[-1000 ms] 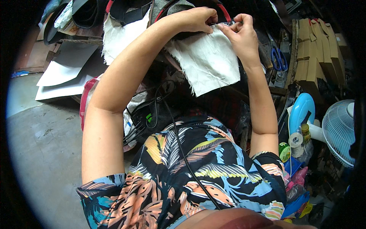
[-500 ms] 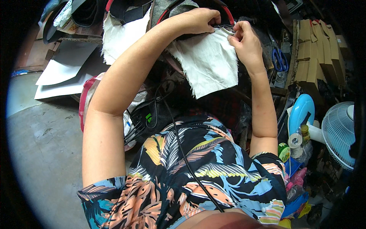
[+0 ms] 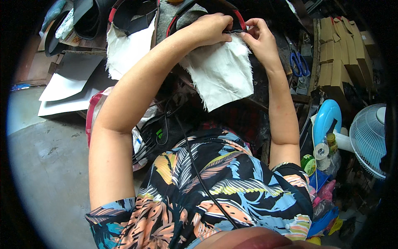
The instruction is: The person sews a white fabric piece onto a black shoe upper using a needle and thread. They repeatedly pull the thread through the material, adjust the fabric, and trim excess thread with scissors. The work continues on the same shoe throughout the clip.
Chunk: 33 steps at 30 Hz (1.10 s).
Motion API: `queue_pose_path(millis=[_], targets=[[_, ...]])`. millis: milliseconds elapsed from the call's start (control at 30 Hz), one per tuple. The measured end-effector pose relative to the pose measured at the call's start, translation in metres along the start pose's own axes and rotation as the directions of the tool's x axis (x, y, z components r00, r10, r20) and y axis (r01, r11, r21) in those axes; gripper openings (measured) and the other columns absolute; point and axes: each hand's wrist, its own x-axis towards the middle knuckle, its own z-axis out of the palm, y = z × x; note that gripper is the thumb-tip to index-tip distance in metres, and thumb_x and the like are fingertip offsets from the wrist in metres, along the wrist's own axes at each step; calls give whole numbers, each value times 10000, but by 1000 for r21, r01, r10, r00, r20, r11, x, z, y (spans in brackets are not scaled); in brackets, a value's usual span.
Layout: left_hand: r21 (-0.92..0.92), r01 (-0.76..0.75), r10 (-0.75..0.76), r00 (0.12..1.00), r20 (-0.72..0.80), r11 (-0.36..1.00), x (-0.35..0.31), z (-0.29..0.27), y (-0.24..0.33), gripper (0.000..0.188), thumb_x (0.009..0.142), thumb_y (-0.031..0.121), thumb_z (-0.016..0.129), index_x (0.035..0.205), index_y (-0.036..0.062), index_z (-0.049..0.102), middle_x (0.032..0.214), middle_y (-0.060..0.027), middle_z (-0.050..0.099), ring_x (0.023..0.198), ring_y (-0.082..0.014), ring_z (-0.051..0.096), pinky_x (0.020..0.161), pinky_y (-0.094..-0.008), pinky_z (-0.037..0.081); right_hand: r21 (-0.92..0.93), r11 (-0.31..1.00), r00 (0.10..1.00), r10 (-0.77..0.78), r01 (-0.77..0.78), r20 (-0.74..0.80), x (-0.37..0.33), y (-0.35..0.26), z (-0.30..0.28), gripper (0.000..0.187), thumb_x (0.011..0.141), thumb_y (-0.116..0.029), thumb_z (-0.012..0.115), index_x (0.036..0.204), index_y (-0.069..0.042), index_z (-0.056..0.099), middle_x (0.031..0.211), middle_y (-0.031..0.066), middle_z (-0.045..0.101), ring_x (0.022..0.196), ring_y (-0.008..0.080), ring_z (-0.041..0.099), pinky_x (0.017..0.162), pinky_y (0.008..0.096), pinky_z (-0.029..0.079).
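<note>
A black, curved, strap-like piece with red edging (image 3: pixel 239 19) lies at the far middle, with a frayed white cloth (image 3: pixel 224 68) hanging from its near edge. My left hand (image 3: pixel 212 30) reaches across from the left, its fingers curled and pinching the black edge where the cloth joins it. At the cloth's upper right corner, my right hand (image 3: pixel 262 41) has thumb and fingertips closed on that same edge. A similar black piece with red edging (image 3: pixel 111 15) and its own white cloth (image 3: pixel 129 52) lies to the left, touched by neither hand.
Blue-handled scissors (image 3: pixel 299 64) lie right of my right hand, beside stacked brown cardboard (image 3: pixel 344 58). A blue and white fan (image 3: pixel 367 139) stands at the right. White sheets (image 3: pixel 70 79) stick out at the left. A black cable (image 3: pixel 195 162) runs down over my shirt.
My right hand's fingers have shifted left along the black edge and look more spread. The cloth hangs slightly further left, and the whole view has shifted a little.
</note>
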Motion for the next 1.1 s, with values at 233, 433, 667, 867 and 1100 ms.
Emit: queue_pose_path(millis=[233, 433, 667, 867, 1100], targets=[[233, 57, -12, 982, -190, 971, -35, 21, 51, 696, 789, 505, 751, 1178, -48, 588, 1262, -224, 564, 1190, -394, 545, 933, -480, 511, 16, 1000, 996, 13, -12, -85, 2, 1, 11, 288, 862, -83, 721, 1119, -83, 592, 792, 0, 648, 681, 61, 569, 622, 241, 482], [52, -267, 257, 955, 146, 962, -92, 3, 105, 798, 928, 647, 513, 1426, 25, 472, 1491, -270, 399, 1384, -499, 360, 1120, -594, 317, 82, 995, 988, -41, 54, -150, -2, 4, 20, 254, 858, -45, 714, 1078, -64, 590, 799, -23, 602, 724, 54, 555, 656, 228, 472], [553, 91, -126, 992, 25, 828, -94, -17, 78, 565, 918, 352, 645, 1312, -42, 549, 1415, -183, 518, 1316, -409, 464, 1095, -493, 390, 194, 980, 989, -23, 52, -148, 1, 11, 23, 235, 859, -44, 706, 1060, -49, 584, 820, 1, 616, 724, 81, 560, 662, 248, 470], [323, -44, 50, 999, -10, 945, -127, -1, 65, 534, 912, 327, 653, 1356, 47, 553, 1455, -167, 490, 1373, -378, 431, 1145, -471, 354, 229, 972, 988, -15, 50, -155, 1, 15, 26, 204, 879, -82, 706, 1048, -60, 595, 809, 13, 647, 709, 88, 587, 648, 255, 484], [266, -53, 59, 998, -12, 962, -123, -4, 66, 481, 892, 314, 684, 1305, 85, 598, 1415, -111, 537, 1348, -348, 463, 1124, -472, 376, 147, 960, 971, 232, -238, 59, -9, -35, -9, 473, 888, -192, 753, 1289, -71, 534, 826, 45, 647, 713, 100, 614, 639, 267, 513]])
